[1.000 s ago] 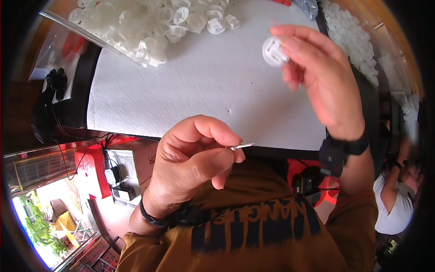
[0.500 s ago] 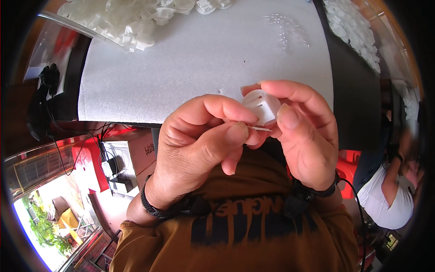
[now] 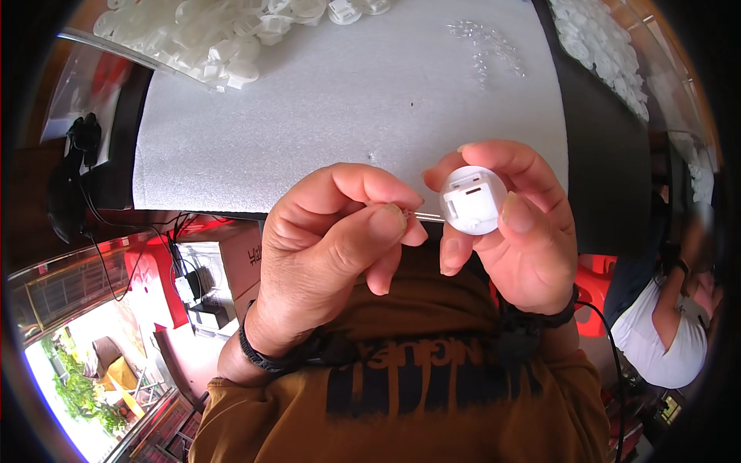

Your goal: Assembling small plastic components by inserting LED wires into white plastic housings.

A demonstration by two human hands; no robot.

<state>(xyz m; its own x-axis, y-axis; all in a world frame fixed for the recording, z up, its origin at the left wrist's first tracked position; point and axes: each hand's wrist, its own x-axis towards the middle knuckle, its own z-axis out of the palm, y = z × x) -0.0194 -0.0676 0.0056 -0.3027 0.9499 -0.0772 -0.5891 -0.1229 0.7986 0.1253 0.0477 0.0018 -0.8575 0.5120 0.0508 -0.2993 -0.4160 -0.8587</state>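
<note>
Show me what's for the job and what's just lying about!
Part of the work, it seems:
thin piece, pinched in the left hand
round white piece, held in the right hand
pile of similar white pieces

Probably just lying about:
red plastic thing
cardboard box

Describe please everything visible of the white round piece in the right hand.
The white round piece looks like plastic: a disc with a raised, squarish block and narrow dark slots. The right hand holds its rim, slotted face toward the camera, in front of the pale mat. A thin metallic part in the left hand points at it; contact is unclear.
</note>
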